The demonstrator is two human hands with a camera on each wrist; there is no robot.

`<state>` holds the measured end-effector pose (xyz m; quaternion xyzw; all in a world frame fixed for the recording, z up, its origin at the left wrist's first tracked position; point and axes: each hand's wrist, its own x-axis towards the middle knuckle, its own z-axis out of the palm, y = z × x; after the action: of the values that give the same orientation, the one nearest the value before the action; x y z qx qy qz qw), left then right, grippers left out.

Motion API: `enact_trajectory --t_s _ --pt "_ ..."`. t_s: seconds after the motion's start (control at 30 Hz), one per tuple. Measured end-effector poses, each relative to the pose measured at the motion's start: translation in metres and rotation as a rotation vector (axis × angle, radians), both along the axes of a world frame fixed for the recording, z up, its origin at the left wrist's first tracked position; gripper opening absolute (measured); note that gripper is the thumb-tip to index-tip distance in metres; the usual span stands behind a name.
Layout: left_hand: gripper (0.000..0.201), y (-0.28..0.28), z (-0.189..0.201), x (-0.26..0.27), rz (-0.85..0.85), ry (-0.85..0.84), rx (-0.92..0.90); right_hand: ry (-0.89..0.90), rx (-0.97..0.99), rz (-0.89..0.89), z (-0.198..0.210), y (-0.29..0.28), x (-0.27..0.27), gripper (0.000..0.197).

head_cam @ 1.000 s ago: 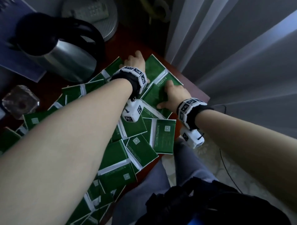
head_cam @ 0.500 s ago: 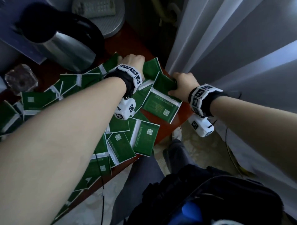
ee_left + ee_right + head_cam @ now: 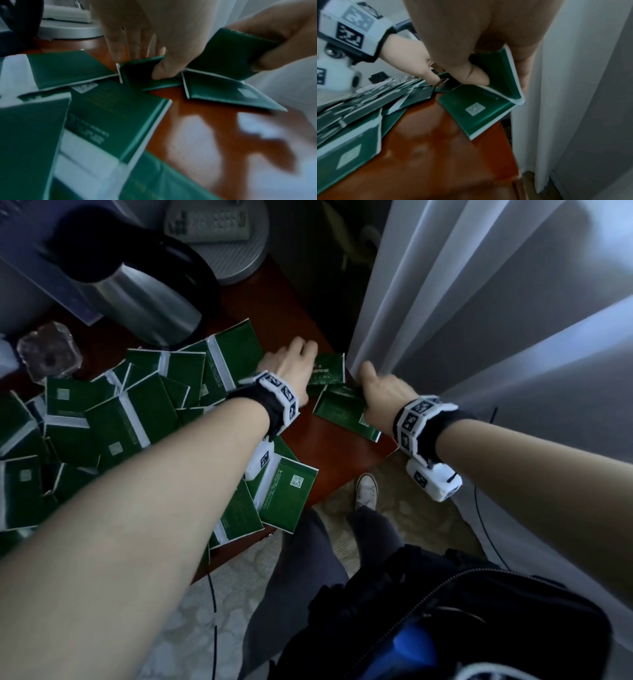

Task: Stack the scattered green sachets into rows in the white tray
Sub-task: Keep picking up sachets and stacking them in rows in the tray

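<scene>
Green sachets (image 3: 113, 419), heaped on the wooden table (image 3: 329, 446) from nine to twelve o'clock: seemingly light, thin, slick, bendable, best pinched at an edge; right hand (image 3: 383, 395) clasps a bent few, left hand (image 3: 291, 364) pinches one.

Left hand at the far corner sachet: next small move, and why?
Probably lift that sachet clear and add it to those the right hand holds. The left hand already pinches it, thumb on top, fingers behind, one edge raised off the wooden table. The right hand grips a few sachets beside it. No white tray is in view.
</scene>
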<state>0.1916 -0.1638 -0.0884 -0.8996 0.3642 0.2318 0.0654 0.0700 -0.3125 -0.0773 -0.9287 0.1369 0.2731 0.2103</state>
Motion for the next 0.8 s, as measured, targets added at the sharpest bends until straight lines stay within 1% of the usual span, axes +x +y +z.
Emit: enact_trajectory --t_s 0.03,0.07,0.13,0.17,0.23,0.37,0.53,0.57,0.67,0.8 --pt "0.081 0.003 -0.006 -0.006 -0.016 0.001 0.021 0.001 0.016 0.026 -0.003 0.004 -0.006 0.052" --pt "0.09 0.005 -0.01 -0.012 -0.022 0.001 0.039 0.009 0.016 0.054 -0.008 0.008 -0.013 0.067" --pt "0.1 0.008 -0.018 -0.02 -0.016 -0.007 0.068 0.045 -0.025 0.103 -0.018 0.015 -0.024 0.097" --pt "0.101 0.007 -0.022 -0.022 -0.016 -0.022 0.081 0.063 -0.045 0.114 -0.023 0.019 -0.029 0.106" --pt "0.1 0.005 -0.025 -0.024 -0.04 -0.071 0.117 0.071 -0.074 0.125 -0.032 0.025 -0.035 0.114" --pt "0.087 0.0 -0.027 -0.022 -0.126 -0.15 0.155 0.023 -0.155 0.097 -0.044 0.035 -0.038 0.115" --pt "0.067 -0.004 -0.03 -0.024 -0.131 -0.166 0.12 0.016 -0.184 0.076 -0.047 0.039 -0.035 0.107" --pt "0.067 -0.005 -0.029 -0.025 -0.128 -0.161 0.125 0.008 -0.19 0.068 -0.048 0.041 -0.035 0.105" --pt "0.077 -0.007 -0.025 -0.025 -0.134 -0.133 0.148 -0.021 -0.197 0.051 -0.051 0.042 -0.036 0.102" --pt "0.067 -0.005 -0.024 -0.021 -0.167 -0.144 0.141 -0.046 -0.169 0.029 -0.051 0.039 -0.037 0.092"
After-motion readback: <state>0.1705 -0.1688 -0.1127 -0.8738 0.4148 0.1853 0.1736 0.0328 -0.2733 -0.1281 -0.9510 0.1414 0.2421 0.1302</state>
